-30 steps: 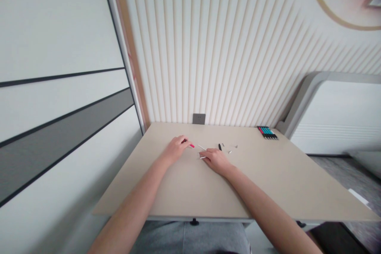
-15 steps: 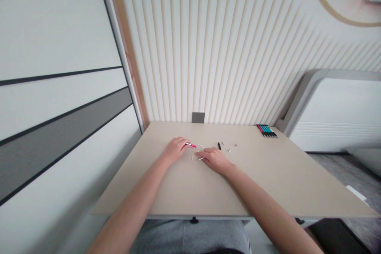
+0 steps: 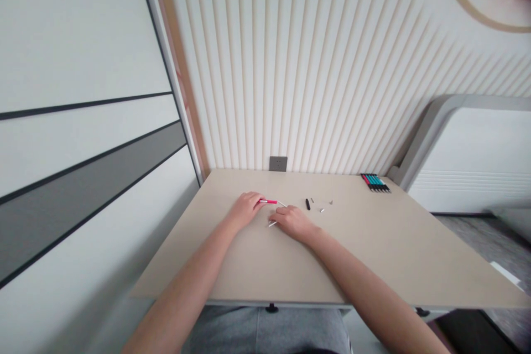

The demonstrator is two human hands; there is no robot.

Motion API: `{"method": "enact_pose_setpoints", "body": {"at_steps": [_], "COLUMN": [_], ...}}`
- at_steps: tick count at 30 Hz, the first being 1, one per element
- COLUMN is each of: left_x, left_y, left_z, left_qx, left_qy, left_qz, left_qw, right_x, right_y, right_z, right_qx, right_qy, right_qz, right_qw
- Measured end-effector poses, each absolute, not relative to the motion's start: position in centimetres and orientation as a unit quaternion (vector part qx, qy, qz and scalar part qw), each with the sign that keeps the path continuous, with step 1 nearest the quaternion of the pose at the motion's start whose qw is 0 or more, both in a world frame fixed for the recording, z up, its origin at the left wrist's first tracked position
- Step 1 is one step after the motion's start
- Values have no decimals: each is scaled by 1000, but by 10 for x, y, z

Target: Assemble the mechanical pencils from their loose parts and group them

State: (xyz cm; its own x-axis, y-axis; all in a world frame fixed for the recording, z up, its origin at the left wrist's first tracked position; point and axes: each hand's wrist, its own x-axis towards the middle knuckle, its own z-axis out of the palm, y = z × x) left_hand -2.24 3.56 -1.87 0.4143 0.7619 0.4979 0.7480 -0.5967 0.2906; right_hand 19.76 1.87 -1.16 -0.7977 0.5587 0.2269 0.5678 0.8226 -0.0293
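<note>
My left hand [image 3: 246, 209] is closed, with a slim pink pen part [image 3: 271, 202] pinched in its fingertips and pointing right. A pale section of that part shows close to the fingers. My right hand [image 3: 293, 221] lies low over the table with its fingers curled. From beneath them a short white stick [image 3: 272, 224] pokes out to the left. Another thin white rod [image 3: 281, 203] runs from near the pink tip to the right knuckles; whether the hand grips it, I cannot tell. Right of this hand lies a black pen piece [image 3: 307, 204].
Small loose parts lie farther right: a dark pin [image 3: 312, 199], a silvery piece [image 3: 322, 210] and a tiny pale bit [image 3: 331, 202]. A row of teal and pink pens [image 3: 375, 182] rests at the beige table's [image 3: 357, 265] back right corner. A socket [image 3: 278, 164] sits on the wall behind.
My right hand has shifted slightly left, its fingers curling in, and the white stick has moved left with it. The pink pen part has turned nearly level. The view has swung slightly.
</note>
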Motion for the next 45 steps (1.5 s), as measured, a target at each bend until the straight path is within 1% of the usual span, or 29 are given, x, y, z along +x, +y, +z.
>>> {"method": "enact_pose_setpoints", "body": {"at_steps": [2,5,8,13,20,36,45], "left_x": [-22,-21,-19,-16,-13,-10,-10], "left_y": [35,33,29,26,26,25,28], "left_z": [-18,-15,-10,-7,-10,-9,-12], "left_qx": [834,838,857,886,891,886,885], "left_qy": [458,451,429,394,386,393,392], "left_qz": [308,306,285,244,238,245,249], "left_qw": [17,25,31,26,22,11,17], "right_x": [206,223,237,241,235,236,234], "right_y": [17,16,19,20,14,11,14], "right_z": [-12,-13,-13,-12,-6,-4,-8], "right_qx": [-317,-368,-423,-447,-450,-463,-459], "right_qy": [-939,-910,-880,-870,-874,-856,-856], "right_qz": [7,44,44,30,21,31,34], "right_qw": [134,187,212,203,182,229,236]}}
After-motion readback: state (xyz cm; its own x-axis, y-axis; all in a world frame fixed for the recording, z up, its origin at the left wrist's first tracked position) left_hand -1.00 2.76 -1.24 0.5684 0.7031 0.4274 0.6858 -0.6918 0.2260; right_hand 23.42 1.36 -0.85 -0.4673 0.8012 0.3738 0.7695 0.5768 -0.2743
